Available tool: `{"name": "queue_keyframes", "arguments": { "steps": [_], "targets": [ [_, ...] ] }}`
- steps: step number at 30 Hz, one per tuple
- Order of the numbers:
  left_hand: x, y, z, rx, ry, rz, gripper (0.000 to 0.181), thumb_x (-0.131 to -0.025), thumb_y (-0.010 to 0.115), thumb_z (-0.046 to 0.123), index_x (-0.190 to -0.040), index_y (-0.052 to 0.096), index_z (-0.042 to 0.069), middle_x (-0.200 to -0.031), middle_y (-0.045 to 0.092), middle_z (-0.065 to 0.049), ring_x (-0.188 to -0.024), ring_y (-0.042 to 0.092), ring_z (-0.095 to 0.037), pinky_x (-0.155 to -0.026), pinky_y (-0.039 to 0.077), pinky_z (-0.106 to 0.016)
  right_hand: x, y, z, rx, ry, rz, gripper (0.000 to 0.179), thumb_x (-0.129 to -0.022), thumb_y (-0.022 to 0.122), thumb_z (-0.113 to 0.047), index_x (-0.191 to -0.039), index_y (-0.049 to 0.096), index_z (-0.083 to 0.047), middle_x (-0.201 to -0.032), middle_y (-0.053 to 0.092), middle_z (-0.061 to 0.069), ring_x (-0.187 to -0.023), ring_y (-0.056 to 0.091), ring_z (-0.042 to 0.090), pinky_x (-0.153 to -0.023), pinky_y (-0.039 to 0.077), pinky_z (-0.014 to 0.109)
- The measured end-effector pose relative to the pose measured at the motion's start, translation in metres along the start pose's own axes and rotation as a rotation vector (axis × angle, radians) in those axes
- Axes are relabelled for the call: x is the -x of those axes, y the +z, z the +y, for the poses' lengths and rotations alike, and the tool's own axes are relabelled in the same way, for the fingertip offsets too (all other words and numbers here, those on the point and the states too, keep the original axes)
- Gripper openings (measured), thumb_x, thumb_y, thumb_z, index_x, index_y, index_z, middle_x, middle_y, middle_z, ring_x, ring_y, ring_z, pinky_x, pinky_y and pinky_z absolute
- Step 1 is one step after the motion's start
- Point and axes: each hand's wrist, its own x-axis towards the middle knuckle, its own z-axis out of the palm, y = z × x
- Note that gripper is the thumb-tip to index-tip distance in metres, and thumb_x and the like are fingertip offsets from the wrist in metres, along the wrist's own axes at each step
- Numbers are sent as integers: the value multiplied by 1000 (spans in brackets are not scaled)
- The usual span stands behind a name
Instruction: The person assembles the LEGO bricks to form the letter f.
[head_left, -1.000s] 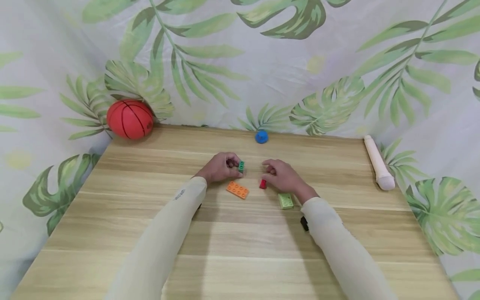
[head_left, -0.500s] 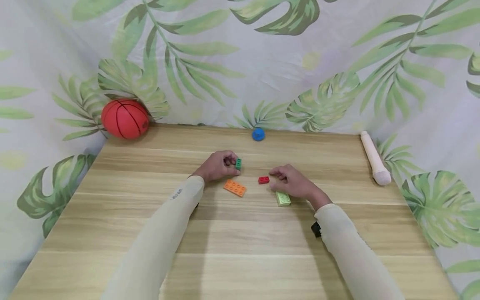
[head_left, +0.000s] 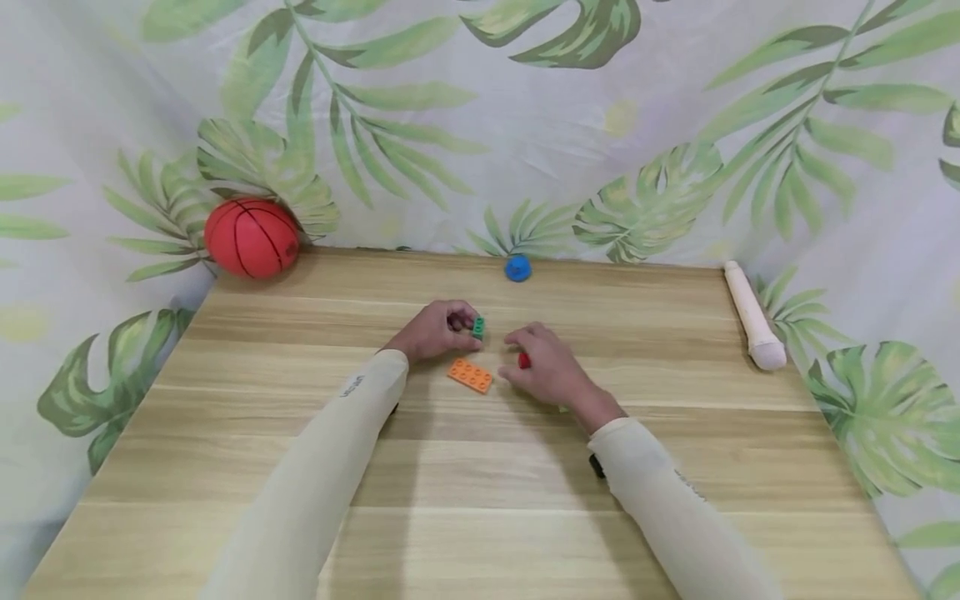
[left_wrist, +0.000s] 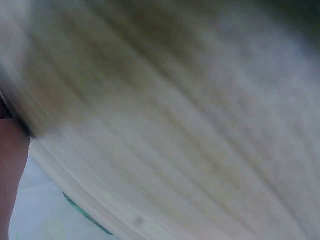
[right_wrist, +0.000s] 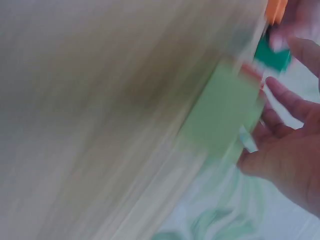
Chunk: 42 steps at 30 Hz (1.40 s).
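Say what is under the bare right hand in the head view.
Under the right hand: part of a red plastic brick, between thumb and fingers, and a sliver of a pale green plastic brick near the wrist. The rest of both is covered there.

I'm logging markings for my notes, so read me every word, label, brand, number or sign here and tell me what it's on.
Nothing reads clearly:
Cream fabric left sleeve: small dark lettering, too blurred to read.
Cream fabric right sleeve: small dark lettering, too blurred to read.
Round red ball with black lines: dark mark, unreadable.
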Motion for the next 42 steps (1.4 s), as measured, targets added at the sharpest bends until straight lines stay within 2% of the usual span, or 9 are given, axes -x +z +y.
{"name": "queue_keyframes", "arguments": {
  "steps": [4, 8, 11, 18, 23, 27, 32, 36, 42],
  "targets": [
    [1, 0, 1, 21, 3, -7, 28, -89, 88, 13, -114, 75, 10, -107, 72, -8, -99, 60, -20, -90, 49, -29, -9, 18, -21, 35, -111, -55, 48, -99, 80, -32, -137, 66, -6, -134, 66, 13, -124, 63, 31, -110, 51, 51],
    [1, 1, 1, 33, 17, -11, 23, -92, 84, 9, -113, 76, 9, -106, 73, -8, -96, 61, -19, -89, 49, -28, -14, 26, -32, 82, -143, -85, 40, -98, 81, -29, -130, 69, -7, -136, 66, 12, -130, 61, 32, -113, 50, 49],
    [1, 1, 1, 38, 20, -6, 22, -92, 85, 10, -112, 76, 9, -106, 73, -8, -95, 61, -19, -88, 49, -29, -13, 27, -31, 125, -123, -93, 35, -99, 81, -25, -127, 71, -7, -136, 66, 11, -132, 59, 32, -115, 49, 47],
    [0, 2, 0, 16, 9, 0, 33, -89, 89, 16, -116, 73, 8, -108, 70, -7, -100, 59, -20, -90, 48, -29, 1, 13, -12, 144, -17, -71, 29, -99, 80, -23, -122, 71, -8, -117, 65, 7, -105, 61, 25, -102, 54, 44],
    [0, 1, 0, 57, 36, -5, 37, -90, 88, 13, -122, 71, 7, -111, 69, -7, -102, 60, -21, -91, 48, -28, 10, 5, 2, 138, 4, -36, 30, -99, 79, -21, -124, 70, -8, -119, 64, 7, -106, 60, 26, -101, 54, 45],
    [-1, 4, 0, 62, 50, -12, 32, -90, 88, 13, -118, 73, 7, -108, 71, -7, -102, 62, -20, -91, 49, -27, 11, 2, 9, 131, 9, -40, 32, -99, 79, -22, -126, 70, -8, -118, 65, 8, -103, 61, 25, -99, 54, 46],
    [0, 6, 1, 56, 35, -23, 33, -90, 88, 14, -120, 75, 9, -110, 74, -7, -104, 64, -21, -93, 49, -28, 3, -1, 14, 83, 56, -29, 35, -100, 77, -22, -128, 70, -3, -120, 67, 11, -100, 62, 24, -97, 56, 44],
    [1, 6, 2, 56, 26, -22, 32, -90, 88, 15, -119, 76, 10, -113, 75, -8, -106, 64, -22, -94, 49, -29, -7, -5, 11, 40, 93, 37, 35, -101, 73, -21, -129, 70, -1, -122, 70, 14, -102, 63, 25, -96, 55, 43],
    [2, 5, 2, 71, 25, -16, 28, -90, 89, 14, -113, 75, 8, -106, 70, -4, -99, 57, -19, -89, 46, -28, -27, -8, -9, -22, 42, 115, 39, -104, 70, -20, -138, 66, 0, -133, 71, 18, -117, 67, 31, -105, 55, 48]
  ]
}}
